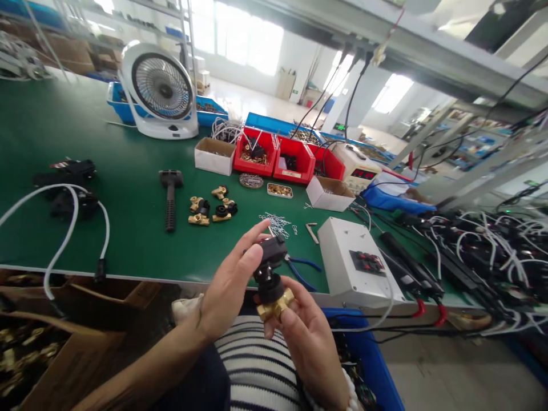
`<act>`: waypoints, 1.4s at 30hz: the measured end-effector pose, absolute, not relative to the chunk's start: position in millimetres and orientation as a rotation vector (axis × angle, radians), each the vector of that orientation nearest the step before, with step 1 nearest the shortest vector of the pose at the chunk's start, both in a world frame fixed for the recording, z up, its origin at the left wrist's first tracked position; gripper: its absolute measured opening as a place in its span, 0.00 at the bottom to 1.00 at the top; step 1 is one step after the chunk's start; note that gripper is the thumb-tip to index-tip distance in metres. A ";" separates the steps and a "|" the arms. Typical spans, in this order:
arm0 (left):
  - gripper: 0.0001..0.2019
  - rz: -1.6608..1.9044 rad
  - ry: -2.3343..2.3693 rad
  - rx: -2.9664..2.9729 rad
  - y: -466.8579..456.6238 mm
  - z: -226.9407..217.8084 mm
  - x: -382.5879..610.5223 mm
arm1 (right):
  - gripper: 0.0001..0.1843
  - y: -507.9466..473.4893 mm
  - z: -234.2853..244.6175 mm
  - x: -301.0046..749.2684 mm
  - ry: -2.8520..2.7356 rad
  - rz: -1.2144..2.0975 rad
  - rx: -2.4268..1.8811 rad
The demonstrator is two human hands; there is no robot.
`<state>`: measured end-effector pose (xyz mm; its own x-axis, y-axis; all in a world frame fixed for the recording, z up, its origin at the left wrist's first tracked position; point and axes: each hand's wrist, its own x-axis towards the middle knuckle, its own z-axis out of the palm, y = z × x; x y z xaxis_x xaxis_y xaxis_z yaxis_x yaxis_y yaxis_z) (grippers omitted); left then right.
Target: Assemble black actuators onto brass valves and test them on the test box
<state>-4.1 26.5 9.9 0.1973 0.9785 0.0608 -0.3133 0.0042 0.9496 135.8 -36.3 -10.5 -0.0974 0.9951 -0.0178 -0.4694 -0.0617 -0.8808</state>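
Observation:
I hold a small valve in front of my lap, below the table's front edge. Its brass body (276, 306) is pinched from below by my right hand (306, 337). My left hand (231, 282) grips the black plastic top part (270, 251) that sits on the valve's black neck, thumb and fingers closed round it. Several similar brass-and-black valves (212, 210) lie on the green table (128, 188). Blue-handled pliers (302, 267) lie just behind my hands, and a pile of small wire clips (276, 222) sits beyond them.
A white box with a red-and-black switch panel (355, 265) stands to the right, amid black and white cables (471, 251). Red bins (274, 154), cardboard boxes (214, 155), a white fan (158, 91) and a black-handled tool (170, 197) sit farther back. A white cable (64, 228) loops at left.

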 end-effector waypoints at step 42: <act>0.46 1.360 0.969 2.178 -5.2 9.8 -6.7 | 0.25 -5.4 27.1 129.8 -0.995 0.929 -0.867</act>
<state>-6.7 -5.2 9.8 0.2886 0.7302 0.6193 0.3469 -0.6826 0.6432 129.8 -5.4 27.1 0.2579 0.9204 0.2938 -0.2295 0.3537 -0.9068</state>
